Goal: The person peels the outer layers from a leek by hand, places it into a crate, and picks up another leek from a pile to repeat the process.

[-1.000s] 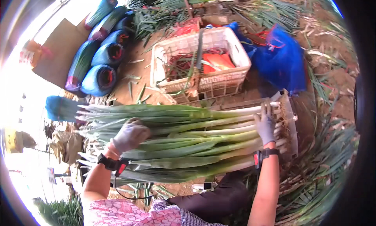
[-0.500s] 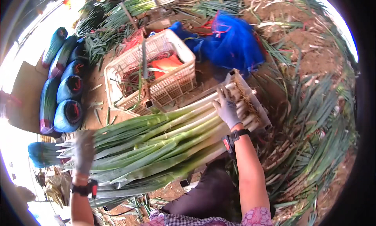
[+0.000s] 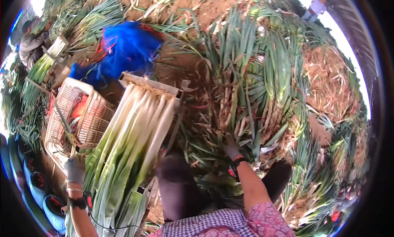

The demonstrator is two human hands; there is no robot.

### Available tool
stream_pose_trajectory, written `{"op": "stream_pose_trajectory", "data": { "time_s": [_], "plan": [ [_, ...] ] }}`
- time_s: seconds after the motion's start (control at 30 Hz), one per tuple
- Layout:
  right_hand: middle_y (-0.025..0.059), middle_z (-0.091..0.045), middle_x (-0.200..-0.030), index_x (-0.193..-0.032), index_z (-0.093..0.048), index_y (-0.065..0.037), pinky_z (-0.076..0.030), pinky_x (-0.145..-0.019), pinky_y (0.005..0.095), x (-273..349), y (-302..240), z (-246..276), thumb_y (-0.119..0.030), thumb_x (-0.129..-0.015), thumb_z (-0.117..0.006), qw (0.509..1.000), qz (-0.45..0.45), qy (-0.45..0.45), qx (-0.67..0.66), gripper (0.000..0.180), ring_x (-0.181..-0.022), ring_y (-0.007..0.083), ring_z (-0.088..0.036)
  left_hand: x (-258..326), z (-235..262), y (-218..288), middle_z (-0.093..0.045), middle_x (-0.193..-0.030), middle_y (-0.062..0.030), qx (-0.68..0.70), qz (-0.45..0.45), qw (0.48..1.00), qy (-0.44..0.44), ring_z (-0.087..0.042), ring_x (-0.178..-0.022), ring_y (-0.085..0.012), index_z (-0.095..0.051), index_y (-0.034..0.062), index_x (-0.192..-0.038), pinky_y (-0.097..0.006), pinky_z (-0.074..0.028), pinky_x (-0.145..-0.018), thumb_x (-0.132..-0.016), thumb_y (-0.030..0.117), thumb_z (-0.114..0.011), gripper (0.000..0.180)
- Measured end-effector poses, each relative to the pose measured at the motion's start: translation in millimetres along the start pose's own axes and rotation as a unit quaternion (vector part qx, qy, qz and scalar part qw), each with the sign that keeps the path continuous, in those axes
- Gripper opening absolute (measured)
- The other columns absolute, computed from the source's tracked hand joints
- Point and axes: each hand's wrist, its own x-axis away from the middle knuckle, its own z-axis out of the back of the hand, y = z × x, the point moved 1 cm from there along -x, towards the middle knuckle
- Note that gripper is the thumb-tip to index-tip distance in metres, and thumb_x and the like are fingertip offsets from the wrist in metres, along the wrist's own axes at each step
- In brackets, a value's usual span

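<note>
A thick bundle of large green onions lies in a metal-framed stand, white root ends against the stand's end plate and green leaves toward me. My left hand, in a grey glove, is beside the bundle's left side, close to the near corner of a plastic crate. Its fingers are too unclear to show a grip. My right hand, also gloved, reaches down to a loose pile of green onions on the ground at my right. Blur and dark leaves obscure its fingers.
Blue netting lies beyond the crate, which holds red and orange scraps. Wrapped blue bundles stand at the lower left. More onions and soil spread rightward. One person is at the far left, another at the far right.
The view has swung to the right. My right hand has left the bundle's white ends and moved to the loose pile. My left hand has gone from the leaf tips to beside the crate.
</note>
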Motion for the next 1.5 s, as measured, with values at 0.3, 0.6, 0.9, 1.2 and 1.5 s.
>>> {"op": "stream_pose_trajectory", "data": {
  "time_s": [0.3,0.6,0.9,1.2,1.5],
  "plan": [
    [0.0183,-0.063,-0.114,-0.114,-0.061,-0.005,-0.048,-0.088,0.0438,15,34,-64,-0.034,-0.079,-0.058,0.915,0.022,-0.4,-0.047,0.046,-0.099,0.0381,-0.062,-18,210,338,-0.069,-0.086,-0.0121,0.499,-0.304,0.804,0.11,-0.066,-0.079,-0.0204,-0.066,-0.0022,-0.099,-0.029,-0.05,-0.072,-0.083,0.0,-0.059,0.018],
    [0.0148,-0.039,-0.14,-0.126,-0.049,-0.01,-0.042,-0.098,0.0429,-92,45,0,-0.033,-0.081,-0.06,0.99,-0.002,-0.007,-0.138,0.052,-0.122,0.0322,-0.047,-28,123,492,-0.067,-0.083,-0.0133,0.591,-0.344,0.715,-0.144,-0.066,-0.077,-0.0202,-0.063,-0.0035,-0.102,-0.031,-0.051,-0.071,-0.087,0.005,-0.057,0.018],
    [0.0187,-0.027,-0.148,-0.147,-0.018,-0.009,-0.02,-0.11,0.0546,-189,113,29,-0.046,-0.069,-0.074,0.947,-0.112,0.298,0.035,0.103,-0.134,0.0432,-0.027,-45,135,491,-0.066,-0.088,-0.0146,0.551,-0.318,0.737,-0.228,-0.064,-0.081,-0.031,-0.063,0.0016,-0.104,-0.039,-0.049,-0.072,-0.082,0.012,-0.062,0.024],
    [0.0192,-0.04,-0.137,-0.144,-0.024,-0.014,-0.032,-0.097,0.0591,-218,128,9,-0.041,-0.066,-0.075,0.966,-0.242,0.087,0.015,0.096,-0.121,0.0395,-0.044,-50,143,490,-0.066,-0.089,-0.0137,0.554,-0.299,0.747,-0.214,-0.063,-0.086,-0.0316,-0.063,0.0035,-0.11,-0.036,-0.049,-0.077,-0.078,0.004,-0.061,0.031],
    [0.0148,-0.057,-0.11,-0.131,-0.048,-0.015,-0.05,-0.079,0.0473,-69,126,-53,-0.012,-0.082,-0.05,0.994,-0.107,-0.015,0.012,0.05,-0.099,0.0336,-0.06,-43,125,500,-0.066,-0.083,-0.0156,0.531,-0.337,0.761,-0.158,-0.063,-0.075,-0.0296,-0.064,-0.0006,-0.101,-0.035,-0.049,-0.068,-0.082,0.004,-0.062,0.02]
  ]
}}
